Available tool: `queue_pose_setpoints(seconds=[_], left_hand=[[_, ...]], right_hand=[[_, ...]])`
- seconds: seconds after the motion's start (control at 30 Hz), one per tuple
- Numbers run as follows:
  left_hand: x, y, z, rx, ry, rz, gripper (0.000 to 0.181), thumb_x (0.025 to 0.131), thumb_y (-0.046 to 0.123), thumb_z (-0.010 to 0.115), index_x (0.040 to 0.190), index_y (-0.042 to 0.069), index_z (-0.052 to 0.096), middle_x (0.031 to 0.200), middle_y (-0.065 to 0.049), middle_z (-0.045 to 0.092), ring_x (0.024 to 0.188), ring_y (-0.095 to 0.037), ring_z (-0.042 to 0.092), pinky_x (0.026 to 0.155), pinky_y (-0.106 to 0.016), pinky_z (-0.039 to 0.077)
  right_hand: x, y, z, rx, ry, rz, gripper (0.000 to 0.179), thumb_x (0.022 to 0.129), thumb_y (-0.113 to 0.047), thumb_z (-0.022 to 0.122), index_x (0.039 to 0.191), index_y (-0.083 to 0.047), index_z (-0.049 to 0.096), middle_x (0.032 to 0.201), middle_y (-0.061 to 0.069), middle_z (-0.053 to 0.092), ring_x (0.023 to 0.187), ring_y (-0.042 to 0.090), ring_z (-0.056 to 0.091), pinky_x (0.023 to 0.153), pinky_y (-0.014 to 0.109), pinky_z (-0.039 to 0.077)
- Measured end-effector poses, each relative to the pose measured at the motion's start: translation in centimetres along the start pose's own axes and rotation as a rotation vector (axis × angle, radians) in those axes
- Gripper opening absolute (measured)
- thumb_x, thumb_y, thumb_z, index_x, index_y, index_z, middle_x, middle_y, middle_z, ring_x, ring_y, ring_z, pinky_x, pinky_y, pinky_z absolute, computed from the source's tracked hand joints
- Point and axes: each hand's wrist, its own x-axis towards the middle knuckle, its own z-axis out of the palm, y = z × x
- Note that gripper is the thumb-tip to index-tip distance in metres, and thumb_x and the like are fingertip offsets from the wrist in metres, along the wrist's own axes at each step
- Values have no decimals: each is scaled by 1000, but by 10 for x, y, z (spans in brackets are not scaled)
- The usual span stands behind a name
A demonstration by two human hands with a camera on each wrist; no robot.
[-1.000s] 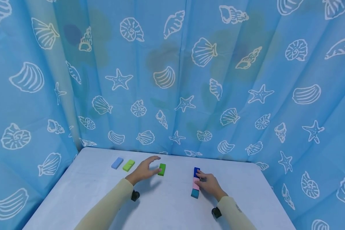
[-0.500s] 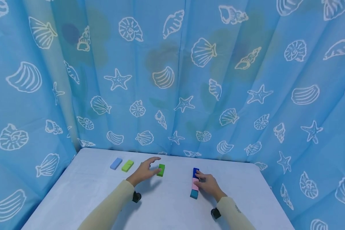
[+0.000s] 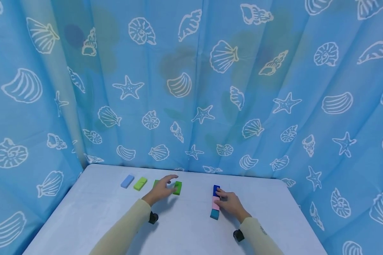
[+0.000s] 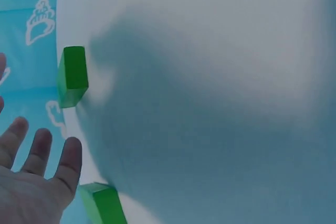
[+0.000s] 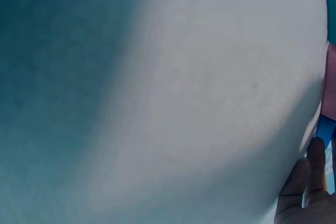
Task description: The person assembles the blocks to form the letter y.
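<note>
In the head view my left hand (image 3: pixel 161 190) hovers with loosely spread fingers, its thumb overlapping a green block (image 3: pixel 178 188). Behind that hand a second green block (image 3: pixel 155 182) is mostly hidden. The left wrist view has both, an upright-looking green block (image 4: pixel 73 77) and another green block (image 4: pixel 104 204), with fingers apart from them. My right hand (image 3: pixel 233 204) rests against the right side of a row: a dark blue block (image 3: pixel 215 190), a pink block (image 3: pixel 216 203) and a teal block (image 3: pixel 214 214). Its fingertips touch the dark blue block, and its thumb lies on the pink one.
Farther left on the white table (image 3: pixel 191 226) lie a light blue block (image 3: pixel 127 181) and a lime green block (image 3: pixel 140 183). A blue curtain (image 3: pixel 166 106) printed with shells hangs behind the table and along its sides.
The head view has shifted slightly. Part of the second green block now shows to the left of my left hand, where it was hidden. My right hand stays at the row.
</note>
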Motion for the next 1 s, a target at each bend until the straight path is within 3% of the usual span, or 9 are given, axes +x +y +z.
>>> queue_pose_setpoints(seconds=[0.3, 0.53, 0.77, 1.0], left_hand=[[4, -2, 9, -28, -51, -122, 60, 91, 5, 63, 148, 13, 44, 154, -15, 41, 128, -38, 50, 106, -56, 41], [12, -5, 14, -38, -69, -151, 59, 92, 3, 62, 147, 15, 45, 153, -15, 43, 130, -34, 48, 108, -55, 40], [11, -6, 17, 9, -34, -150, 58, 88, 1, 67, 143, 10, 50, 144, -18, 51, 116, -30, 54, 100, -51, 45], [13, -4, 27, 83, -17, -148, 60, 85, 15, 77, 140, 7, 53, 128, -15, 58, 107, -25, 55, 96, -46, 47]], right_hand=[[-1, -2, 0, 18, -7, 15, 48, 93, -26, 69, 139, -16, 57, 153, 4, 46, 145, 45, 29, 110, 66, 30], [-2, -3, 1, 16, -1, 15, 50, 92, -29, 69, 139, -17, 58, 153, 4, 46, 145, 44, 29, 110, 66, 29], [-2, -2, 2, 17, -10, 13, 50, 93, -28, 69, 140, -19, 57, 154, 2, 44, 146, 43, 28, 111, 65, 29], [1, -1, 0, 15, -9, 20, 50, 92, -28, 70, 140, -19, 56, 154, 2, 44, 146, 43, 29, 111, 64, 30]])
